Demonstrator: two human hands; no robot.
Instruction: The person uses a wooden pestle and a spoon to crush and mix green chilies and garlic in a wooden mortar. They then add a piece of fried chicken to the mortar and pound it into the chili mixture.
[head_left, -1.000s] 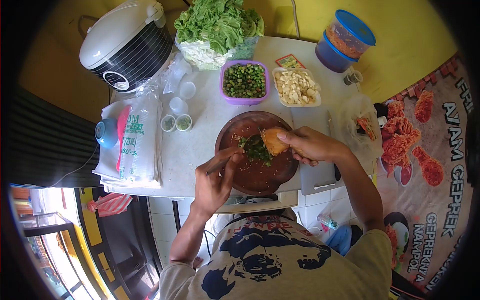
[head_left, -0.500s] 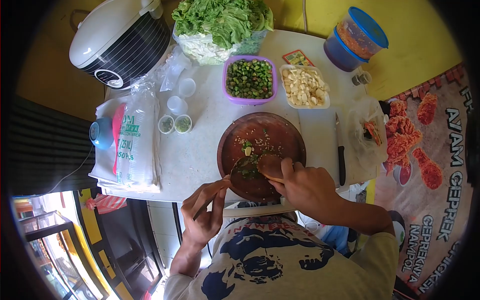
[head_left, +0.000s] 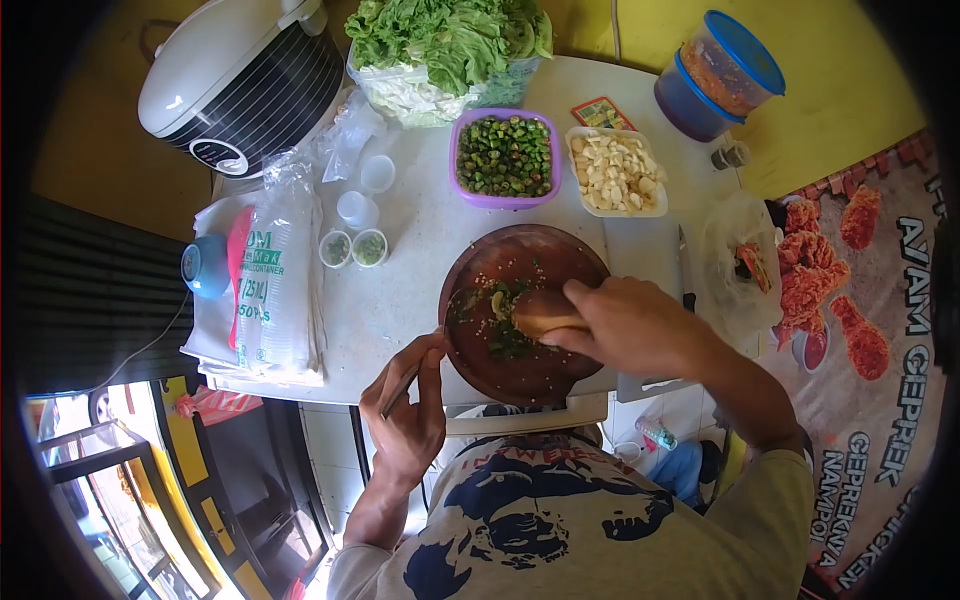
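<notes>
1. Although many things stand on the white table [head_left: 400, 300], we see that both hands work at its near edge; a purple tub [head_left: 505, 201] and a white tray [head_left: 630, 212] stand beyond them.
2. The round wooden mortar [head_left: 545, 382] is on the table, near the person's body and between the two hands.
3. The right hand [head_left: 628, 320] is closed around the pestle, with its thumb laid along the upper side. Some of its fingers are hidden from us.
4. The left hand [head_left: 408, 405] is half closed, and it pinches a thin utensil between the thumb and the fingers. Its fingertips are just beside the mortar's left edge; whether they touch it, we cannot tell.
5. The wooden pestle [head_left: 545, 314] is tilted, with its head over the middle of the mortar. How hard it presses, we cannot see.
6. The thin utensil [head_left: 400, 389] slants up from the left hand toward the mortar.
7. Inside the mortar we notice chopped green pieces [head_left: 512, 346], close by the pestle's head, and small pale seeds [head_left: 489, 325] scattered among them.
</notes>
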